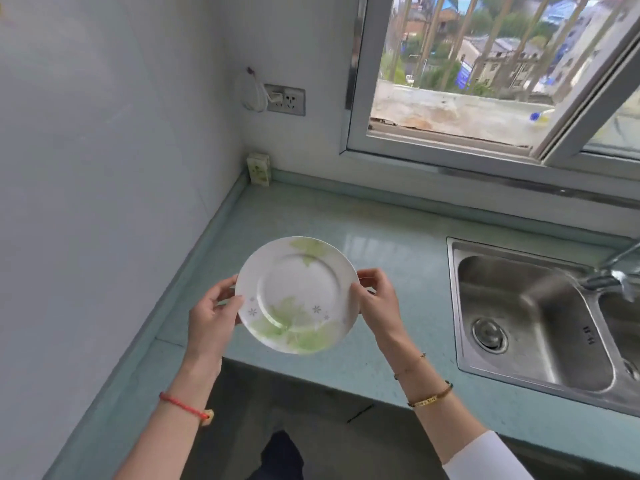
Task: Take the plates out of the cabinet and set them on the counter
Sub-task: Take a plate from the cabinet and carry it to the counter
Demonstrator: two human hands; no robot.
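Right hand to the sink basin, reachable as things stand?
Likely yes on path: bare counter between the right hand and the sink. But it grips the plate rim, with the left hand on the opposite rim, so it must let go first.

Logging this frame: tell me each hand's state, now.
Left hand: grips the plate by its left rim.
Right hand: grips the plate's right rim.

— What's at 4 o'clock?
— A steel sink [519, 296], with its faucet [620, 268] at 3.
— And higher up?
— An open, barred window [433, 147] between 1 and 2, a wall socket [284, 99] at 12, and a small box [258, 169] in the corner at 11.
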